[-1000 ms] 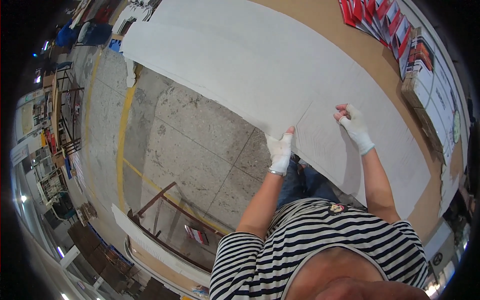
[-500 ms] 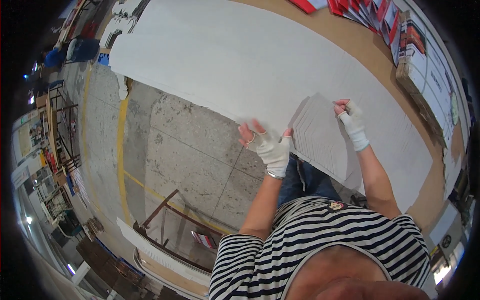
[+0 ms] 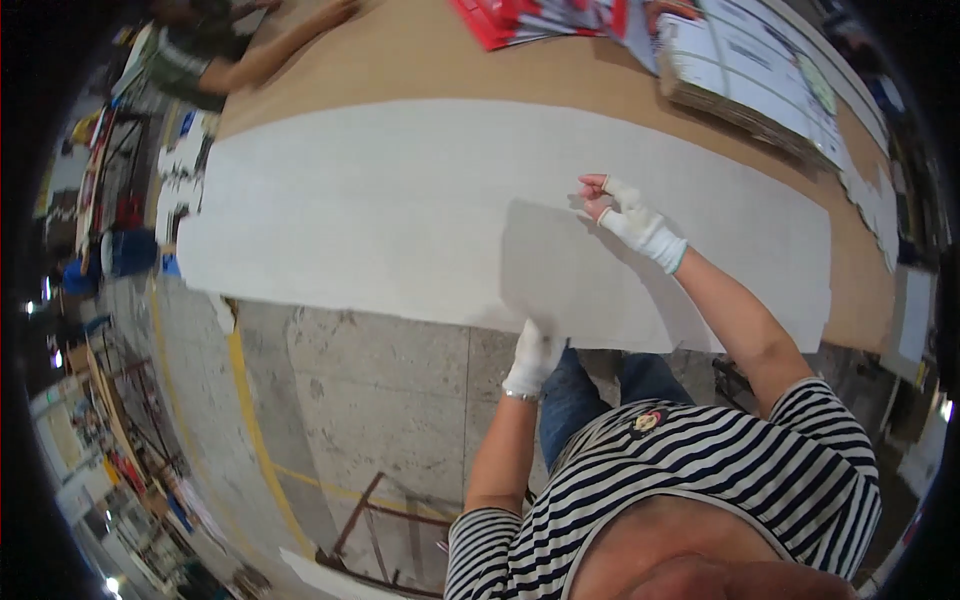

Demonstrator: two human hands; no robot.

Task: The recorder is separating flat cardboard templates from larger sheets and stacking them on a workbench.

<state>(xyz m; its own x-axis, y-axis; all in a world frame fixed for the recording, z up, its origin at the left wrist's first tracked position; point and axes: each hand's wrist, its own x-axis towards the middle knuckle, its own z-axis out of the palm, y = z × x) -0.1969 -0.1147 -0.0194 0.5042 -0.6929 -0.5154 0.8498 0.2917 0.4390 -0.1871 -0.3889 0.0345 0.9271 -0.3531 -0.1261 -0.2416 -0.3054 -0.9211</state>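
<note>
A large white sheet [image 3: 350,210] lies flat, its near edge running along the table's edge in front of me. My right hand [image 3: 630,220], in a white fingerless glove, hovers over the sheet toward its right part. Its fingertips are drawn together; anything small between them is too unclear to make out. My left hand [image 3: 535,355], gloved the same way, is at the sheet's near edge. Motion blurs it and its fingers are mostly hidden. Soft grey shadows fall on the sheet between and beside my hands.
Brown board [image 3: 420,75] shows beyond the sheet. Red and white printed pieces [image 3: 540,20] and a strapped stack of printed cartons [image 3: 750,80] sit at the far right. At the far left another person's arm [image 3: 270,60] reaches over the board. A rusty metal frame [image 3: 360,515] stands on the floor.
The view has swung, bringing another person's arm in at the far left. The fanned sheet edges near my hands no longer show. My left hand has lowered to the near edge, its spread fingers now hidden.
</note>
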